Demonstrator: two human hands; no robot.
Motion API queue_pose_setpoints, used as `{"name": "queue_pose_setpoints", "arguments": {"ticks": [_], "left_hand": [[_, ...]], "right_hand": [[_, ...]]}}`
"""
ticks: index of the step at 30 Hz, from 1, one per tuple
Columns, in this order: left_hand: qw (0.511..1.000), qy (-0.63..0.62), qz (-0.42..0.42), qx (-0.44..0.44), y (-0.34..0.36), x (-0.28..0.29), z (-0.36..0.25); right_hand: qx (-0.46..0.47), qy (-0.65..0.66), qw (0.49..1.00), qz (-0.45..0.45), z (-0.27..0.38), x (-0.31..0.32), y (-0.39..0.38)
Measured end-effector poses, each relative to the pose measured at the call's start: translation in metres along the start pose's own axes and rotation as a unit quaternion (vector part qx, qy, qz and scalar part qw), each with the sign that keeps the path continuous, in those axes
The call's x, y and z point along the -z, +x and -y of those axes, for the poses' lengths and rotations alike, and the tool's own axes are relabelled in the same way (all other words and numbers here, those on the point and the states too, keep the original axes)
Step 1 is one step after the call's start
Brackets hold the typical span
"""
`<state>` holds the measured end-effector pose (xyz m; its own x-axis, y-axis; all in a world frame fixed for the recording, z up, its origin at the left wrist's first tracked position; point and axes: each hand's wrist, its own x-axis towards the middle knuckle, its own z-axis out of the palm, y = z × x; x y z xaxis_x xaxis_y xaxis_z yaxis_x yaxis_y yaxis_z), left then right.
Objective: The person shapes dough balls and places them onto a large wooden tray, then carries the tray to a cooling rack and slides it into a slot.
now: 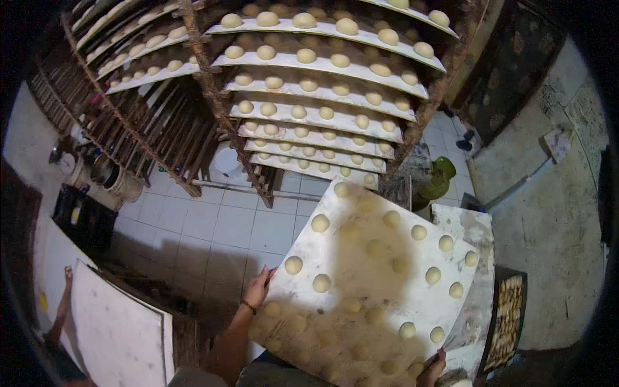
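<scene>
A wide white board (pixel 422 303) carrying several round, pale dough balls (pixel 321 282) is tilted in front of me. Its left edge rests in my left hand (pixel 258 289), the fingers closed on it and a dark band round the wrist. At the lower right corner, my right hand (pixel 433 369) grips the other edge, partly hidden by the board. A dark shadow falls over the middle and near part of the dough. The board's far corner comes close to the lowest shelf of a tall rack, whose shelves (pixel 309 112) bear more dough balls.
A second rack (pixel 129 109) stands at the left, partly loaded. White floor tiles (pixel 225 222) lie below. At the right are a green bucket (pixel 437 179) and a worn table (pixel 474 226). Another person's hand (pixel 68 273) is by a white panel (pixel 116 329) at the left.
</scene>
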<state>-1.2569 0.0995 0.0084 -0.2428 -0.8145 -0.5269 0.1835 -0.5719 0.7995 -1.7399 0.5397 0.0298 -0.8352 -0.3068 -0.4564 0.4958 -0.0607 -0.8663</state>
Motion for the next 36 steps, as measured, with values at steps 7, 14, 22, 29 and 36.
{"name": "queue_pose_setpoints", "arguments": {"ticks": [7, 14, 22, 29, 36], "left_hand": [[0.985, -0.004, -0.170, -0.020, -0.061, 0.103, 0.005], [0.963, 0.108, -0.242, -0.046, -0.031, 0.155, 0.015], [0.949, 0.074, -0.305, -0.013, 0.050, 0.171, 0.040], [0.957, 0.021, -0.286, -0.033, 0.116, 0.194, 0.078], [0.961, 0.007, -0.276, -0.021, 0.170, 0.178, 0.056]], "right_hand": [[-0.075, -0.110, 0.990, 0.053, -0.064, -0.111, 0.014], [-0.116, -0.160, 0.980, 0.030, -0.104, -0.207, 0.021], [-0.166, -0.220, 0.961, -0.003, -0.154, -0.283, 0.078], [-0.182, -0.209, 0.957, 0.090, -0.207, -0.325, 0.159], [-0.213, -0.182, 0.956, 0.088, -0.226, -0.366, 0.179]]}}
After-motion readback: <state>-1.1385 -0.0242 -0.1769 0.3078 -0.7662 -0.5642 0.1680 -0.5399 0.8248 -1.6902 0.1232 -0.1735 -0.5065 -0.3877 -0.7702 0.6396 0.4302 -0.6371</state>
